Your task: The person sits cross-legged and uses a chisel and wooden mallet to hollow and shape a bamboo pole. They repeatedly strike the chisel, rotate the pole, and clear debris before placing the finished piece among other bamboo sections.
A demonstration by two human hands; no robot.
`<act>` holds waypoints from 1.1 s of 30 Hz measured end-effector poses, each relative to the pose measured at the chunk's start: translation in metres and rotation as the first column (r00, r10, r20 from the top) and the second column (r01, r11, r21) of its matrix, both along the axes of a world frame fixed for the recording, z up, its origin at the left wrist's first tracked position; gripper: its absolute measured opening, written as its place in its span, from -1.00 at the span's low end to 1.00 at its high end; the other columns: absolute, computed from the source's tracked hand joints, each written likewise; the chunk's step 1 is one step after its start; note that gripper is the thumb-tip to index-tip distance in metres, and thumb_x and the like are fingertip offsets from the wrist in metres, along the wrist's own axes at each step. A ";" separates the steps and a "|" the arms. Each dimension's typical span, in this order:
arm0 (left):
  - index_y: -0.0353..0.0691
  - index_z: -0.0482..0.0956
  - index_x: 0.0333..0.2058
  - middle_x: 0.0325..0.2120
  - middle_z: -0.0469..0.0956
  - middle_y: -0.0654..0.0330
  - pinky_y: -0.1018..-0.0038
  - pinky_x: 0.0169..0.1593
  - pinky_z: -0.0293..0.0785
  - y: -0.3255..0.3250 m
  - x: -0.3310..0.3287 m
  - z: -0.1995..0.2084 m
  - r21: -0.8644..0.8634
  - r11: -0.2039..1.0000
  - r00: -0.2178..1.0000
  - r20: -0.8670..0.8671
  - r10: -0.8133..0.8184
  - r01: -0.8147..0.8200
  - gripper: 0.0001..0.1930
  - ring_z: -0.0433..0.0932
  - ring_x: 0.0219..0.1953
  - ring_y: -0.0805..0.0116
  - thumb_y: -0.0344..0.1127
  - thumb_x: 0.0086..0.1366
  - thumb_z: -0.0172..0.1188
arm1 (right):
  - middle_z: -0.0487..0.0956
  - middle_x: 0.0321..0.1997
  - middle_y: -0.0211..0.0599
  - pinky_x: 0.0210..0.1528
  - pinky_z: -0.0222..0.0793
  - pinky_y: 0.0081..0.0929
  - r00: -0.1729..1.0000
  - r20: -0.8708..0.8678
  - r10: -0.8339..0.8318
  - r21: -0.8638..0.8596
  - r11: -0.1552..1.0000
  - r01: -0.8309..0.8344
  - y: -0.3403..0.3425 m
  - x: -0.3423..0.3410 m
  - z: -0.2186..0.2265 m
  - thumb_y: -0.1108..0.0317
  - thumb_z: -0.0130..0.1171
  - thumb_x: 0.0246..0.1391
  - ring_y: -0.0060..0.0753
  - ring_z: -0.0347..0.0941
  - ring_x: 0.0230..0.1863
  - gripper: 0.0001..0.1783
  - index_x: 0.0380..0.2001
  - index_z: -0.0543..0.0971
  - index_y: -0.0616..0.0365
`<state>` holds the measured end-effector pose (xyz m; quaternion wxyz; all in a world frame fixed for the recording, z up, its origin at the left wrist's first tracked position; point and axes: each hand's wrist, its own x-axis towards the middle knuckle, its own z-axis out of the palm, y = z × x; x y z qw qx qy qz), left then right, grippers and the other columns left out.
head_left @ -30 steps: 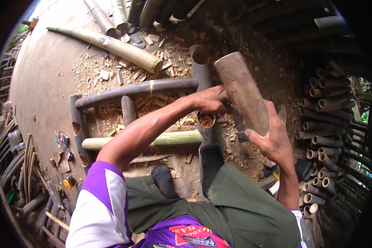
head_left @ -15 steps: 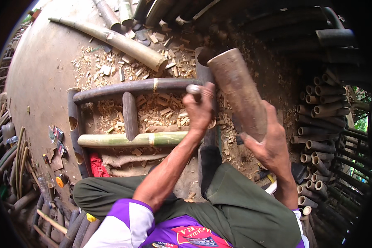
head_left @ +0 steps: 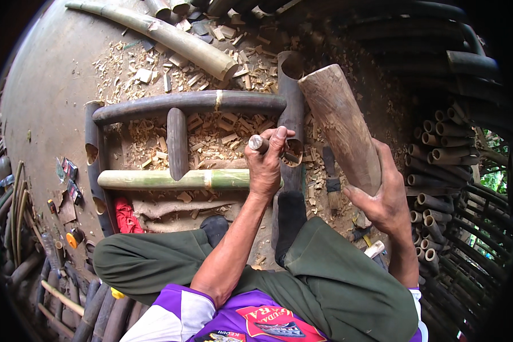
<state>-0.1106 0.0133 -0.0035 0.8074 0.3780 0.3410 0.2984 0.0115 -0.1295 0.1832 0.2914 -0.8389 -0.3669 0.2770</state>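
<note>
My left hand (head_left: 264, 171) is closed around a tool with a round wooden handle (head_left: 259, 143), perhaps a chisel; its blade is hidden. This hand is beside a hole (head_left: 293, 153) cut in a thick dark bamboo post (head_left: 292, 108). My right hand (head_left: 383, 196) grips the lower end of a heavy wooden mallet (head_left: 339, 122), raised to the right of the post. Joined to the post is a bamboo frame with a dark upper rail (head_left: 154, 107), a short dark upright (head_left: 177, 145) and a pale green lower rail (head_left: 148, 179). My dark-socked foot (head_left: 289, 219) presses against the post.
Wood chips (head_left: 208, 151) litter the ground. A long pale bamboo pole (head_left: 159, 34) lies beyond the frame. A brush (head_left: 332, 185) lies right of the post. Cut bamboo tubes (head_left: 439, 139) are stacked at the right; a red cloth (head_left: 126, 216) lies at the lower left.
My left hand has moved down the post from the upper rail toward the hole, still holding the tool. The mallet stays raised in my right hand. The view has shifted slightly.
</note>
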 end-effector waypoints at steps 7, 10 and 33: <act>-0.29 0.70 -0.43 -0.52 0.66 0.28 0.55 -0.31 0.42 0.000 -0.002 -0.008 0.005 1.000 0.999 0.048 -0.003 0.002 -0.69 0.51 -0.45 0.59 -0.18 0.44 0.35 | 0.66 -0.01 0.13 0.10 0.53 -0.20 0.996 0.039 0.084 -0.001 0.996 -0.084 0.022 0.002 0.007 0.34 0.45 -0.10 0.09 0.68 0.06 -0.12 0.31 0.30 0.24; -0.27 0.68 -0.46 -0.53 0.65 0.29 0.55 -0.31 0.43 -0.002 -0.001 -0.009 -0.051 0.999 0.994 0.111 0.005 0.000 -0.70 0.52 -0.46 0.59 -0.20 0.41 0.37 | 0.67 -0.01 0.12 0.08 0.55 -0.20 0.992 0.062 0.113 -0.007 0.994 -0.112 0.031 0.004 0.017 0.37 0.44 -0.11 0.08 0.69 0.05 -0.11 0.32 0.30 0.23; -0.35 0.66 -0.33 -0.48 0.66 0.20 0.40 -0.28 0.54 -0.015 0.013 -0.017 0.152 0.986 0.994 0.065 -0.084 0.073 -0.84 0.61 -0.42 0.43 -0.39 0.42 0.21 | 0.60 0.08 0.19 0.06 0.57 -0.06 0.849 0.195 0.492 -0.388 0.833 -0.394 0.061 0.015 0.033 0.34 0.49 -0.18 0.30 0.61 0.04 -0.03 0.36 0.31 0.18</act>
